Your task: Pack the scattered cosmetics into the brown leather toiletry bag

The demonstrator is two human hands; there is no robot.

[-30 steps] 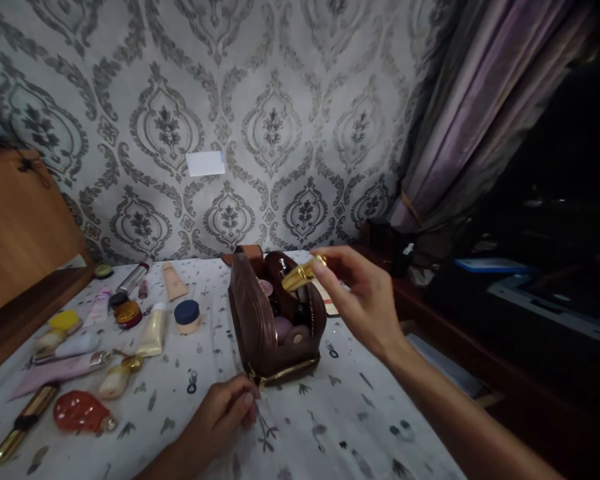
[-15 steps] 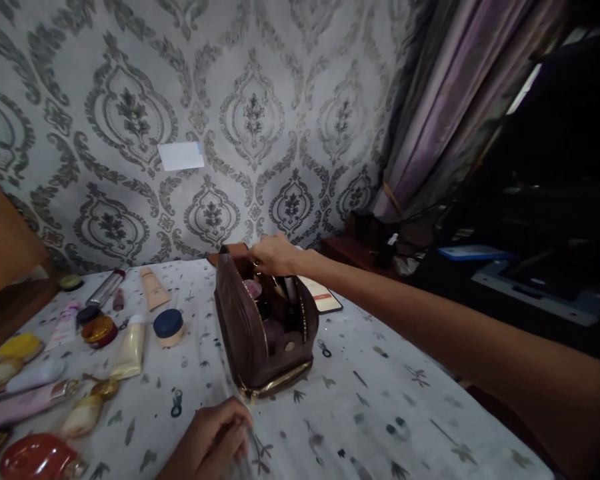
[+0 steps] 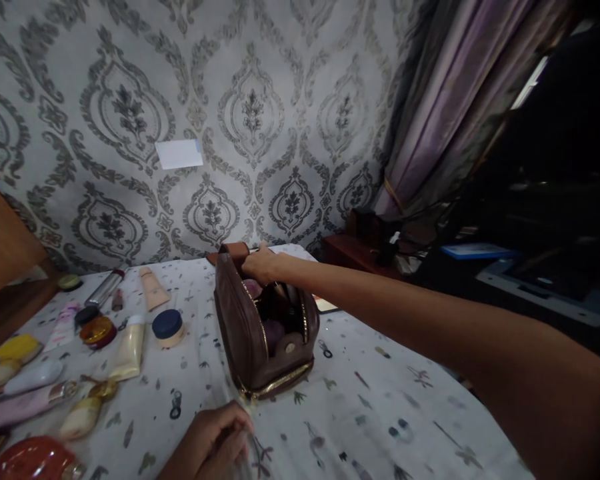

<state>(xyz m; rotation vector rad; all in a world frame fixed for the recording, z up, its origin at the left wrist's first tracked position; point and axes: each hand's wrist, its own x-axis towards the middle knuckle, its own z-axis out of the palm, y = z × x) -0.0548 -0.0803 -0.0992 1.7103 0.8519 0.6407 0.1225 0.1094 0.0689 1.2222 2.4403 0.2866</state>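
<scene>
A brown zippered bag stands unzipped on the patterned cloth, with pinkish items and other things inside its dark interior. My right hand is at the bag's far end, its fingers bent at the opening beside the brown flap; what the fingertips hold, if anything, is hidden. In front of the bag's near left corner, my left hand rests on the cloth with fingers curled together and nothing visible in them. Part of a phone shows beyond my right forearm.
Left of the bag lie several cosmetics, among them a blue-lidded jar, a cream tube, a peach tube and a red bottle. A wooden box stands far left. Patterned wallpaper rises behind.
My right hand has moved slightly left and lower at the bag's far end. The right forearm now covers more of the phone. My left hand has hardly moved.
</scene>
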